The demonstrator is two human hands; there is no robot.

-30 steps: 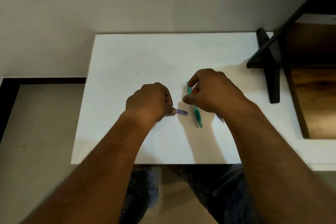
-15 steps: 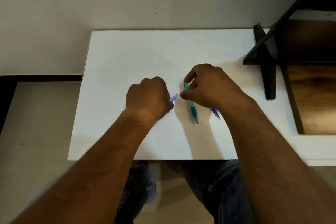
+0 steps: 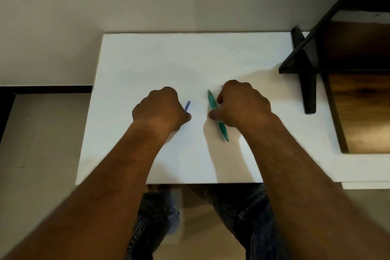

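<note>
A white tabletop (image 3: pixel 147 59) lies in front of me. My left hand (image 3: pixel 160 110) is curled near its middle and holds a small purple pen cap (image 3: pixel 187 106), whose end sticks out past the thumb. My right hand (image 3: pixel 242 105) grips a green pen (image 3: pixel 217 115) that lies slanted, tip toward me. A second pen is mostly hidden under the right hand; only a small end (image 3: pixel 222 86) shows beyond the fingers.
A black shelf frame (image 3: pixel 306 65) stands on the table's right side, with a brown wooden panel (image 3: pixel 363 110) behind it. A pale wall runs along the far edge. My knees in jeans (image 3: pixel 253 217) show below the near edge.
The purple cap in my left hand has swung from pointing right to pointing up and away from the green pen. The blue pen tip behind my right hand is no longer visible.
</note>
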